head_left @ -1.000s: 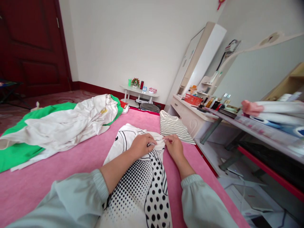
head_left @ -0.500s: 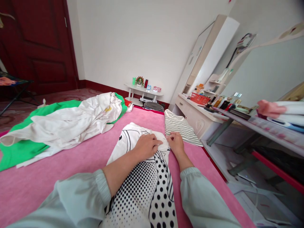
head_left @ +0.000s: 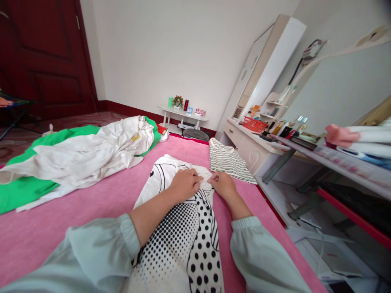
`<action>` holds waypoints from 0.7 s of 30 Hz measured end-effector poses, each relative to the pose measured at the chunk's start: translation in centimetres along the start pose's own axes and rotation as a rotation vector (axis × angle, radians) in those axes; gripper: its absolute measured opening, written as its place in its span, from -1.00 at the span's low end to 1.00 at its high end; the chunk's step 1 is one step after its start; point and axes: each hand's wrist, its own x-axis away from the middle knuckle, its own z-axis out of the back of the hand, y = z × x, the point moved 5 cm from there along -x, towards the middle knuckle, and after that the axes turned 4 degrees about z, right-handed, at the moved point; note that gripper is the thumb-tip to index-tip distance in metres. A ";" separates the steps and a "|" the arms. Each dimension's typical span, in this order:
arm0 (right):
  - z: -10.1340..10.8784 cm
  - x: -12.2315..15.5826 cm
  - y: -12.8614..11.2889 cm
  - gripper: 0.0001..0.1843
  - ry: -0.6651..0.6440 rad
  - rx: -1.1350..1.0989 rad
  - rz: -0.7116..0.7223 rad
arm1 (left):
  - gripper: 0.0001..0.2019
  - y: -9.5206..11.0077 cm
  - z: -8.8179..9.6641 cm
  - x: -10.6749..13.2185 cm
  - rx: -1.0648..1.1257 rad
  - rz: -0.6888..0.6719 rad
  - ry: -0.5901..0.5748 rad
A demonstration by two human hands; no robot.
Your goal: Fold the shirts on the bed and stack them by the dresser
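A white garment with black dots and lines (head_left: 174, 228) lies lengthwise in front of me on a pink bed cover (head_left: 119, 207). My left hand (head_left: 185, 185) rests on its upper part, thumb and fingers closed on the cloth. At the garment's right edge, my right hand (head_left: 224, 185) pinches the fabric between thumb and fingertips. Only a small gap separates the two hands. Just beyond my right hand lies a flat black-and-white striped garment (head_left: 230, 162).
White and green clothes (head_left: 88, 152) are heaped on the bed's left side. A dressing table (head_left: 244, 140) with a red basket (head_left: 254, 124) and bottles stands at right, near a cluttered shelf (head_left: 351, 156). A low white stand (head_left: 183, 112) is by the far wall.
My right hand has shifted slightly left, bringing its fingertips onto the garment's edge and nearer my left hand. My left hand stays on the cloth. The whole view has moved a little.
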 end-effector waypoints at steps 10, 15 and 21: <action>-1.7 0.7 -3.3 -0.81 0.015 0.010 0.176 | -0.74 -0.9 0.9 0.0 0.323 0.002 0.112; -2.2 0.2 -2.9 -0.72 -0.127 -0.072 0.087 | -0.74 -3.6 3.3 0.7 0.516 0.214 0.515; 0.1 2.8 -5.6 -0.46 -0.133 -0.009 -0.008 | -0.74 -6.0 4.0 2.1 0.456 0.492 0.620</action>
